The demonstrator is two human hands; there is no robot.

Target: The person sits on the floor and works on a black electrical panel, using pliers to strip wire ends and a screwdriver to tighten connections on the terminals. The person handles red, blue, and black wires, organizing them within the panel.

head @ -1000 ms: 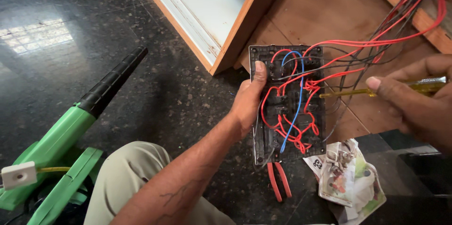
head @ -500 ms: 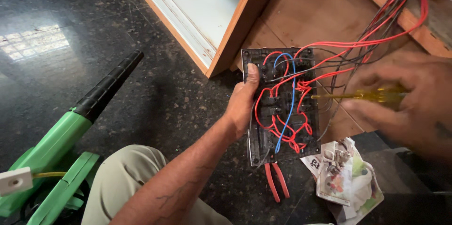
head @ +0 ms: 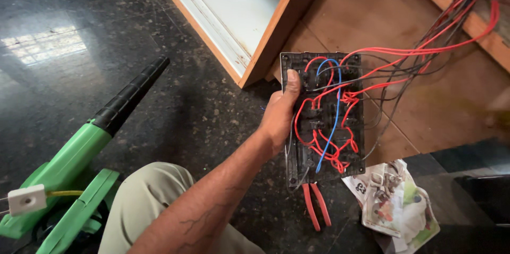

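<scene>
Now only the left hand (head: 279,118) shows, its thumb and fingers clamped on the left edge of the black switch plate (head: 324,118), held back-side up over the dark floor (head: 79,36). The right hand and its yellow screwdriver, at the red and blue wires (head: 332,126) a moment ago, have gone out of view, so the wiring is untouched. Red-handled pliers (head: 316,206) lie just below the plate, crumpled paper (head: 398,206) beside them, and a green blower (head: 79,147) lies well to the left.

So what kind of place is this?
Probably a home being fitted out or rewired: the left hand holds a switch panel trailing loose wires, beside bare plywood, with pliers on the dark stone floor.
</scene>
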